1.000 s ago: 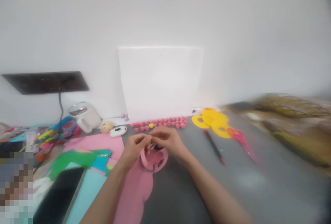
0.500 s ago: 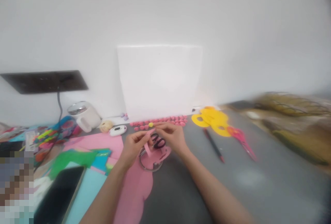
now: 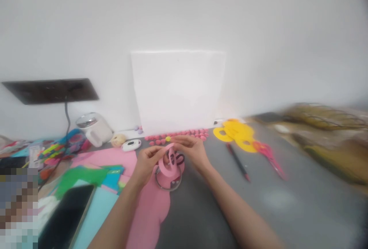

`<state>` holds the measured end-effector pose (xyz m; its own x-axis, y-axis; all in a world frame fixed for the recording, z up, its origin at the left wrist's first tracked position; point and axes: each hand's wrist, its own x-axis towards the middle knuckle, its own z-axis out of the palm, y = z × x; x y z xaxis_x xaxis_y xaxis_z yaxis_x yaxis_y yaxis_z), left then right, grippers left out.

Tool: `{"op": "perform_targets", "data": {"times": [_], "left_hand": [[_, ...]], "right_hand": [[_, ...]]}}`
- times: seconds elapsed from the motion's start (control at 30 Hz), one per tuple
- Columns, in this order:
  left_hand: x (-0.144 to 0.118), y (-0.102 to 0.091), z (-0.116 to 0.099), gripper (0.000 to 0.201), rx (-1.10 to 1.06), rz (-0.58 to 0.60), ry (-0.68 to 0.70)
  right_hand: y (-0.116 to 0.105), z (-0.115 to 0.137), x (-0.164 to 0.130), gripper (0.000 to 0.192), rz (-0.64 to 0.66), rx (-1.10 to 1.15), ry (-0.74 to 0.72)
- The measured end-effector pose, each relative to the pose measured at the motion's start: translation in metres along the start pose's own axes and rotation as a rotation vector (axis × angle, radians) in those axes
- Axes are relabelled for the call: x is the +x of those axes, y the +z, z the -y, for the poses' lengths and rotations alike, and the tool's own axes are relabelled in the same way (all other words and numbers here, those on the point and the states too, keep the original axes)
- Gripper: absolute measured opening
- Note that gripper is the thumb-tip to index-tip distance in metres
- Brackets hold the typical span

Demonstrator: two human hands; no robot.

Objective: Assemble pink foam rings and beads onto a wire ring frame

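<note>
My left hand (image 3: 147, 161) and my right hand (image 3: 192, 151) meet above the grey table (image 3: 258, 199), both pinching a pink paper ring (image 3: 168, 164) that stands on edge between them. Black scissors handles (image 3: 176, 159) show just behind the ring, by my right fingers. Under the hands lies a metal ring (image 3: 168, 182) on a pink paper sheet (image 3: 146, 210).
A row of small pink balls (image 3: 178, 136) lines the white board (image 3: 178, 89) at the back. Yellow paper rings (image 3: 235, 132), a dark pencil (image 3: 238, 161) and orange scissors (image 3: 268, 157) lie to the right. Coloured paper (image 3: 92, 176), a phone (image 3: 67, 218) and a white mug (image 3: 93, 128) are on the left.
The pink paper ring has been lifted and turned from lying nearly flat under my hands to standing on edge between my fingers. The hands shifted only slightly.
</note>
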<state>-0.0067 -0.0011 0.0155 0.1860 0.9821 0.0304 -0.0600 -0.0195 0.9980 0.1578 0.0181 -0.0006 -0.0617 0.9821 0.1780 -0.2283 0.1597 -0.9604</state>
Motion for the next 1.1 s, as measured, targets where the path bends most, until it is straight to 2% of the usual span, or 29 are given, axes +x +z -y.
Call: {"op": "perform_targets", "data": {"times": [0.17, 0.57, 0.9, 1.1], "left_hand": [[0.0011, -0.0013, 0.0029, 0.019, -0.019, -0.033, -0.018], [0.0015, -0.0006, 0.001, 0.02, -0.014, -0.012, -0.012], [0.0023, -0.0031, 0.005, 0.025, -0.026, -0.057, -0.026], [0.0017, -0.002, 0.0037, 0.021, -0.034, -0.035, -0.02]], "right_hand": [[-0.0016, -0.0019, 0.0016, 0.029, -0.037, 0.002, 0.028], [0.0, -0.0009, 0.0003, 0.032, -0.118, 0.005, 0.074], [0.0026, 0.0011, -0.0003, 0.02, -0.044, -0.043, -0.038], [0.0018, 0.0001, 0.0006, 0.021, -0.004, 0.034, 0.009]]}}
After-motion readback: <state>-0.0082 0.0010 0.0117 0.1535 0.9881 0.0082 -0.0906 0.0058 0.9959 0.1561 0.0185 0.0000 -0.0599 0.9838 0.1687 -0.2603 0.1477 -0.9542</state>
